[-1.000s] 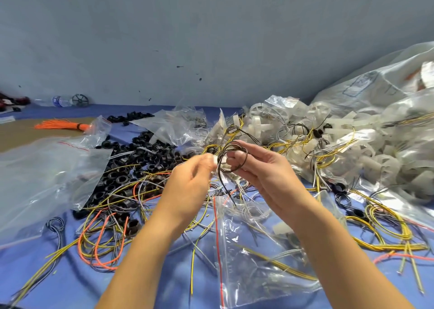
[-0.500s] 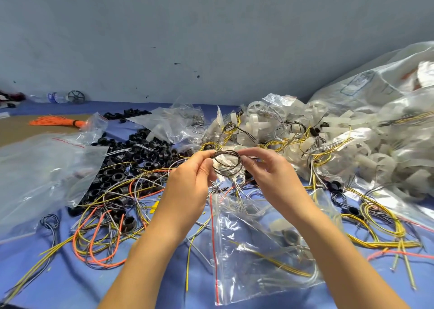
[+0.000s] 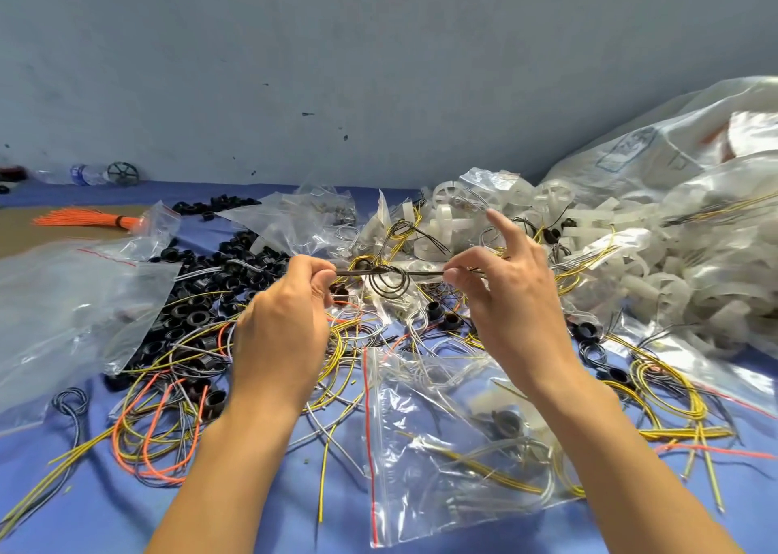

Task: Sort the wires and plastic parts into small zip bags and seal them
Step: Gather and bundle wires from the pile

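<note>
A thin black wire [image 3: 389,277] is stretched taut between my two hands above the table, with a small coil of loops hanging at its middle. My left hand [image 3: 286,322] pinches its left end between thumb and fingers. My right hand [image 3: 509,301] pinches the right end, its index finger raised. Below my right hand lies a clear zip bag [image 3: 459,444] with a red seal line, holding wires and a few plastic parts. Loose yellow, orange and grey wires [image 3: 160,431] sprawl over the blue table.
Black plastic rings [image 3: 198,301] are heaped left of centre. A large clear bag [image 3: 54,309] lies at the far left, white plastic parts [image 3: 631,275] and big bags pile up at right. An orange wire bundle [image 3: 84,218] and a bottle [image 3: 84,173] sit far left by the wall.
My hands have moved apart, pulling the looped black wire out into a straight taut line with a small coil in the middle. My right index finger has lifted.
</note>
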A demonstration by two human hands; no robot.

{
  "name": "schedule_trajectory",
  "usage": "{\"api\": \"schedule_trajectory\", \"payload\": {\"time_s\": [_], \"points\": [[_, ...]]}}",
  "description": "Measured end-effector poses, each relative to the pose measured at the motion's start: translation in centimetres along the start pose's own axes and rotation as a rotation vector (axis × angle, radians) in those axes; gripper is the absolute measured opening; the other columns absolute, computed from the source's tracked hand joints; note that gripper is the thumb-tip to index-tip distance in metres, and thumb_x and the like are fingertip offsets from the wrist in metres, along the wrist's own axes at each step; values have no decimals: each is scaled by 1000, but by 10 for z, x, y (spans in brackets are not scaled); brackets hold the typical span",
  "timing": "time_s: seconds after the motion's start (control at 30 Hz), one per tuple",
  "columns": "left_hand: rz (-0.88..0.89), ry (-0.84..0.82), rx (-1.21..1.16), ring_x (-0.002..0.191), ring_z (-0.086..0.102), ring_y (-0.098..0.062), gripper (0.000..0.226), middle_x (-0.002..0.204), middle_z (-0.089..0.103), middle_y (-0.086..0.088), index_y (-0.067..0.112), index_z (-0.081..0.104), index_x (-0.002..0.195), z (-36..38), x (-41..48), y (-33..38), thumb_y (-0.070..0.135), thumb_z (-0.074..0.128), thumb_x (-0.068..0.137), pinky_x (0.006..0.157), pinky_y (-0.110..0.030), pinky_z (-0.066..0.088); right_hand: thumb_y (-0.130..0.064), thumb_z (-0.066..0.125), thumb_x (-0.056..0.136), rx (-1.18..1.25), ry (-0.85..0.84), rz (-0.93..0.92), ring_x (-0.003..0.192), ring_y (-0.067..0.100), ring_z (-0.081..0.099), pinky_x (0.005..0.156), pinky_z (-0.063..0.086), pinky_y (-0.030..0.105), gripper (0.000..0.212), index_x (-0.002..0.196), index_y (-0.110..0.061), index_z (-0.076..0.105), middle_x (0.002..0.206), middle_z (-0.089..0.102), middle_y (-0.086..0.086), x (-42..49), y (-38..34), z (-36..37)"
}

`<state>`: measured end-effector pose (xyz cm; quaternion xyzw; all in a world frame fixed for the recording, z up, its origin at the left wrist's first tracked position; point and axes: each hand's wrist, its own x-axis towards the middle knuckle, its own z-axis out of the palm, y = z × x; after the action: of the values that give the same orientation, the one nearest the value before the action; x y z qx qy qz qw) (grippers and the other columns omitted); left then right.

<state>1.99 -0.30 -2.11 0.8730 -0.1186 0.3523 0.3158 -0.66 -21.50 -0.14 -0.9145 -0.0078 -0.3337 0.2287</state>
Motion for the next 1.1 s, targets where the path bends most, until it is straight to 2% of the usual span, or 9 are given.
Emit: {"api": "schedule_trajectory", "payload": {"time_s": [0.13, 0.23, 0.37, 0.43, 0.5, 0.63, 0.77, 0.93, 1.1], "points": [[-51, 82, 90, 67, 59, -29, 19, 74, 63, 11, 25, 55, 97, -2, 2, -4, 35, 39, 101, 60, -35, 37, -36, 62, 92, -22, 25, 16, 140, 25, 29, 108, 33, 48, 13, 99, -30, 72, 153, 37, -1, 3, 2, -6], [-183, 75, -191, 65, 60, -16, 21, 71, 64, 13, 25, 56, 94, 4, 3, 0, 35, 41, 103, 59, -34, 44, -42, 63, 91, 67, -26, 73, 140, 21, 29, 111, 30, 46, 13, 98, -35, 72, 153, 35, -3, 4, 1, -6], [-411, -38, -889, 75, 66, -2, 23, 83, 75, 7, 19, 60, 93, 5, 9, 18, 29, 42, 104, 67, -18, 49, -41, 68, 88, 632, -152, 249, 121, 0, 51, 96, 40, 27, 13, 97, -35, 74, 127, 60, -12, -1, -16, -7], [-461, -171, -1163, 82, 68, -6, 21, 91, 76, 3, 20, 62, 93, 5, 9, 30, 29, 45, 101, 70, -23, 51, -35, 69, 87, 1028, -297, 355, 95, -5, 64, 85, 45, 25, 15, 99, -27, 75, 100, 72, -16, -6, -34, -3], [-417, -277, -1324, 89, 69, -13, 19, 96, 74, -2, 19, 64, 92, 8, 6, 39, 32, 50, 95, 73, -27, 55, -32, 67, 88, 1264, -423, 420, 85, 0, 64, 83, 45, 29, 17, 101, -25, 74, 94, 72, -13, -11, -50, 5], [-374, -282, -1321, 92, 68, -21, 22, 98, 72, -8, 17, 62, 99, 10, 3, 45, 36, 55, 91, 78, -35, 57, -29, 69, 84, 1535, -461, 513, 82, 9, 57, 86, 45, 28, 12, 95, -28, 75, 91, 68, -6, -14, -62, 12], [-300, -299, -1237, 70, 67, -19, 17, 79, 70, -7, 14, 58, 104, 9, 1, 46, 29, 54, 97, 56, -33, 54, -30, 74, 75, 1540, -433, 538, 94, 18, 58, 88, 43, 33, 18, 93, -29, 74, 98, 69, -1, -10, -58, 10], [-219, -310, -1262, 78, 67, -10, 12, 89, 71, 2, 21, 63, 103, 8, 1, 44, 28, 56, 96, 64, -21, 53, -29, 76, 73, 1579, -454, 544, 86, 16, 58, 86, 43, 32, 14, 86, -31, 73, 92, 69, -3, -9, -55, 10], [-227, -331, -1254, 83, 62, -17, 11, 96, 70, -3, 30, 66, 100, 8, 0, 42, 34, 59, 93, 70, -26, 53, -25, 76, 78, 1666, -489, 607, 96, 24, 55, 86, 47, 36, 36, 109, -24, 58, 104, 67, 4, -7, -53, 11]]}}
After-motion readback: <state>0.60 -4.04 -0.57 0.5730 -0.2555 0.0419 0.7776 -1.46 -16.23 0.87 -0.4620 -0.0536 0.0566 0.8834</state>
